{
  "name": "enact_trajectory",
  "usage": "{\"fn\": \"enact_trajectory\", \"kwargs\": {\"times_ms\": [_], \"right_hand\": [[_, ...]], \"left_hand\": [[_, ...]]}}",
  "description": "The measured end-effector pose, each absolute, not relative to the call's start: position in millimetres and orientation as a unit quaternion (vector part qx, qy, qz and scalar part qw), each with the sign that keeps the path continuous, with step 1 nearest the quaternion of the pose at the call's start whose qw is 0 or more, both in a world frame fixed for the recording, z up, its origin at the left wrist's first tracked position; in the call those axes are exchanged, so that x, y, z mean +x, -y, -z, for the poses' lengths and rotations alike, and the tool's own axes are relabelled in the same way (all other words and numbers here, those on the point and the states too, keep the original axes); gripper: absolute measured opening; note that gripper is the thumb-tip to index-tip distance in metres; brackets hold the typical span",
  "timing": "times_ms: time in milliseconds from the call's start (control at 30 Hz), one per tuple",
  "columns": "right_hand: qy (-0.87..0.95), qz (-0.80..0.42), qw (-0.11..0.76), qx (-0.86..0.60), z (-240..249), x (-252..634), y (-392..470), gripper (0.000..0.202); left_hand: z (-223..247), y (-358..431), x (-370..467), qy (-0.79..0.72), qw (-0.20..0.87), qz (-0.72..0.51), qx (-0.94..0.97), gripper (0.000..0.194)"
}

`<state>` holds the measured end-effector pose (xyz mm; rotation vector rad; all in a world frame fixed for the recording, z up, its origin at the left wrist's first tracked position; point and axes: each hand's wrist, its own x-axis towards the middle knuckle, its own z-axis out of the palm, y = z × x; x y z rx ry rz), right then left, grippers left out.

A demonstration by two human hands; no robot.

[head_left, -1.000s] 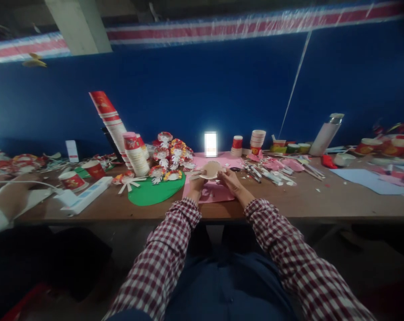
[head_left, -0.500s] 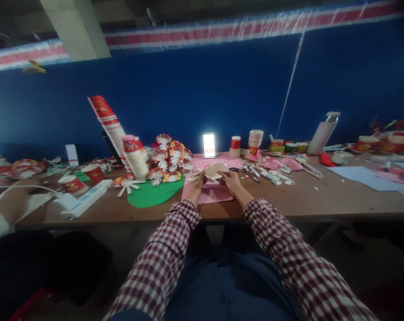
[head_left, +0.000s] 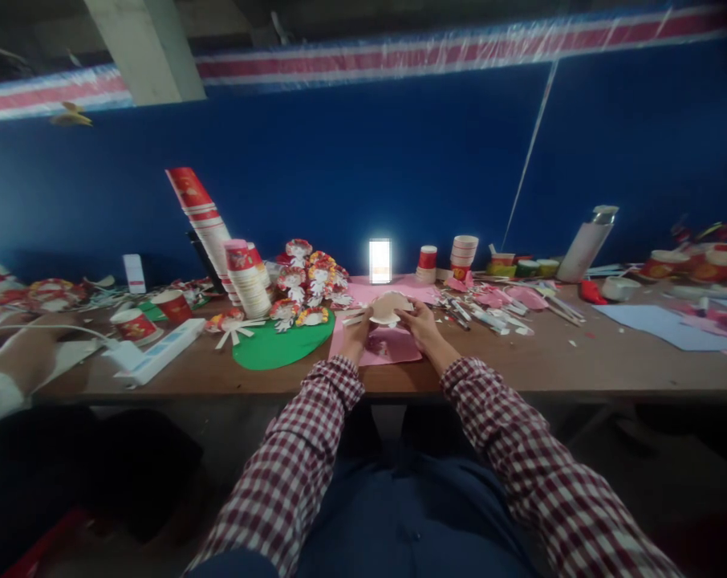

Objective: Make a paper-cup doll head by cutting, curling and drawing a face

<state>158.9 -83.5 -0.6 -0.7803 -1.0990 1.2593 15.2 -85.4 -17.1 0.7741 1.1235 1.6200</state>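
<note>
Both my hands hold a round, tan piece that looks like cardboard [head_left: 388, 307], raised a little over the pink sheet [head_left: 393, 347]. My left hand [head_left: 357, 334] is closed on its left edge, where pale strips stick out to the side. My right hand [head_left: 420, 323] grips the right edge, with the fingers partly behind it. Left of my hands, a green sheet [head_left: 279, 348] lies on the table, with several flower-trimmed paper figures [head_left: 318, 277] on and behind it. Behind the held piece stands a bright phone screen [head_left: 380, 262].
Tall stacks of paper cups [head_left: 247, 277] stand at left, near a white power strip [head_left: 164, 351]. Markers and scraps [head_left: 481, 313] lie to the right, before a leaning flask [head_left: 589, 243]. Another person's arm [head_left: 30, 353] rests at far left. A blue partition [head_left: 363, 160] rises behind.
The view has shifted slightly, so the scene sits a little further right. Both hands keep their hold on the round piece, which shows a slightly different tilt.
</note>
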Motion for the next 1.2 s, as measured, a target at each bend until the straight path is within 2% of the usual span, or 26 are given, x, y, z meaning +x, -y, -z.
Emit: {"fn": "enact_trajectory", "kwargs": {"times_ms": [233,467,600,933,1200], "right_hand": [[0.470,-0.550,0.575,-0.383,7.7,162.0,81.1,0.023],[0.498,-0.611,0.506,-0.350,2.9,164.4,87.2,0.024],[0.497,-0.627,0.497,-0.336,0.0,166.6,89.2,0.024],[0.479,-0.620,0.519,-0.342,1.4,165.8,89.1,0.022],[0.438,-0.562,0.598,-0.367,1.7,160.6,84.5,0.022]], "left_hand": [[14.9,86.1,15.9,-0.462,0.488,-0.659,0.337,0.031],[13.6,90.1,15.3,-0.451,0.484,-0.667,0.343,0.029],[10.3,89.8,16.8,-0.433,0.480,-0.678,0.349,0.027],[10.6,88.8,16.0,-0.426,0.490,-0.670,0.360,0.030],[8.8,93.6,17.3,-0.453,0.496,-0.650,0.355,0.026]]}}
